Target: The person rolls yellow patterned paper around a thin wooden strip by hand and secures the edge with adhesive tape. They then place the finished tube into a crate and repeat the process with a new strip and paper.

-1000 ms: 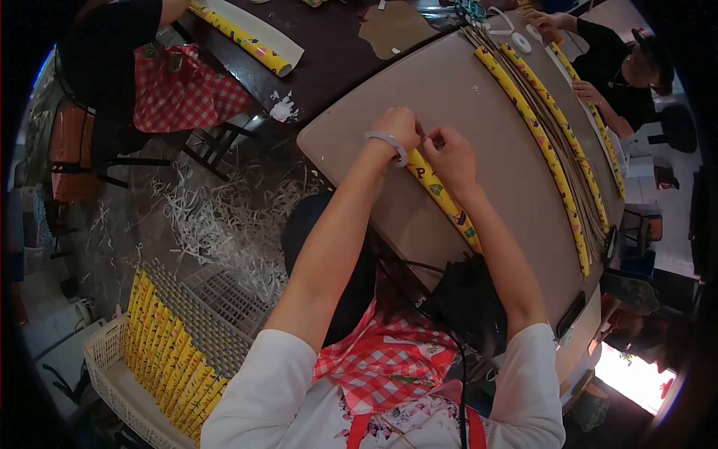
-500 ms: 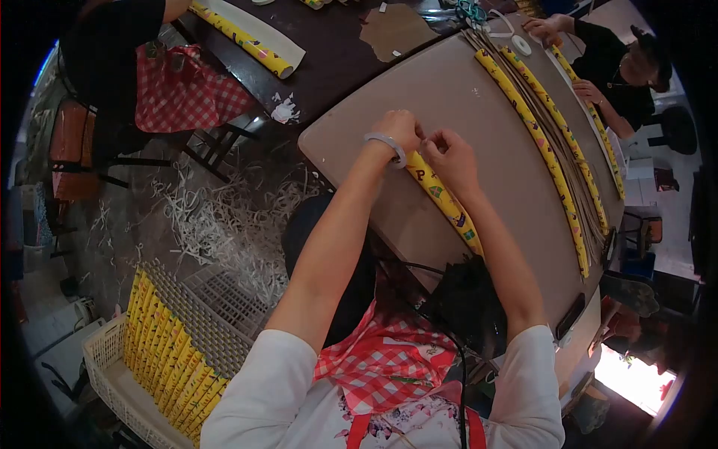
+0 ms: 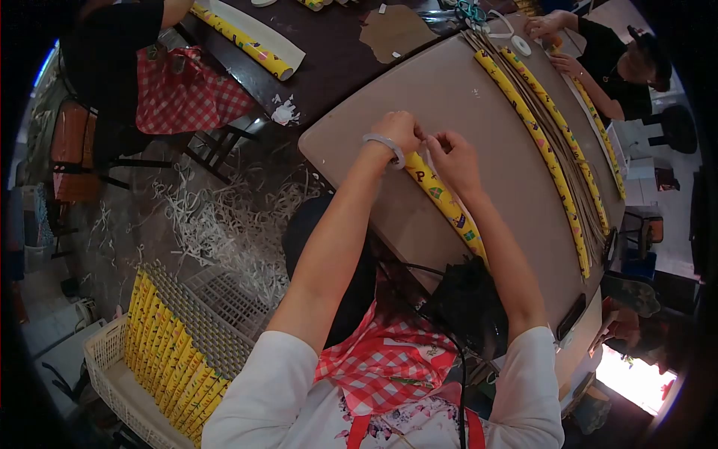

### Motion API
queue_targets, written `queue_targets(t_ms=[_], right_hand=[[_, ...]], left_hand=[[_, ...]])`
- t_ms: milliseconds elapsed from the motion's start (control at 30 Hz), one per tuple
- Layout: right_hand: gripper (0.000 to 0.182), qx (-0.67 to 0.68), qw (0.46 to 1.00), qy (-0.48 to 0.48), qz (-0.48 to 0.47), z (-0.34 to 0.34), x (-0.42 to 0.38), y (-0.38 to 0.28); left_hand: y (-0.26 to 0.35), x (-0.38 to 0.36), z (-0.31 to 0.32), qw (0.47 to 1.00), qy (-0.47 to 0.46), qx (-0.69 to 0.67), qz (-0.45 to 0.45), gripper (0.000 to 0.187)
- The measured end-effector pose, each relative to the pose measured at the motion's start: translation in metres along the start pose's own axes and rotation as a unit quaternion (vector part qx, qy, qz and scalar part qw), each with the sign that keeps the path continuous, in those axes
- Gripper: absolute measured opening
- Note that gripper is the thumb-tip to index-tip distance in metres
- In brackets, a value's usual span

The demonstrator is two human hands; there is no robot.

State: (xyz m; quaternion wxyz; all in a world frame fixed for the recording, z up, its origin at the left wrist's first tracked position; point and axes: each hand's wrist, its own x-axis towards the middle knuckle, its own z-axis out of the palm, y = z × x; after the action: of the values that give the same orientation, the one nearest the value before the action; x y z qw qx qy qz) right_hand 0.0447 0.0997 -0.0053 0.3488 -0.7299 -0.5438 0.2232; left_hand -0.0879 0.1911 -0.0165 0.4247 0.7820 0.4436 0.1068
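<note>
A yellow wrapping paper roll (image 3: 440,196), printed with letters and small coloured pictures, lies slantwise on the table between my forearms. Over its far end is my left hand (image 3: 401,132), fingers curled closed against it, a pale bangle on the wrist. Just beside it, my right hand (image 3: 457,160) is closed in a pinch near the same end. A thin pale strip (image 3: 427,156) runs from the right fingertips along the roll's edge. My hands partly hide the roll's far end.
More yellow rolls (image 3: 532,127) lie along the right of the brown table (image 3: 359,150), by a tape roll (image 3: 521,46). A co-worker (image 3: 624,71) works across it. Crated rolls (image 3: 168,352) stand lower left; pale strips (image 3: 224,217) litter the floor.
My hands stay at the roll's far end, with the right fingers slightly shifted and more pale strip showing. Across the table, the co-worker's hands have moved up and left along their roll.
</note>
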Motion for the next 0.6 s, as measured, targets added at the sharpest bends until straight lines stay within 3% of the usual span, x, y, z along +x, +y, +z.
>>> queue_targets(t_ms=[433, 600], right_hand=[[0.021, -0.079, 0.997, 0.009, -0.024, 0.000, -0.007, -0.001], [0.017, -0.095, 0.995, 0.023, 0.023, -0.005, -0.017, 0.007]], left_hand=[[0.003, -0.002, -0.005, 1.000, -0.016, 0.014, 0.013, 0.023], [0.006, -0.005, -0.009, 0.999, -0.017, 0.019, 0.023, 0.024]])
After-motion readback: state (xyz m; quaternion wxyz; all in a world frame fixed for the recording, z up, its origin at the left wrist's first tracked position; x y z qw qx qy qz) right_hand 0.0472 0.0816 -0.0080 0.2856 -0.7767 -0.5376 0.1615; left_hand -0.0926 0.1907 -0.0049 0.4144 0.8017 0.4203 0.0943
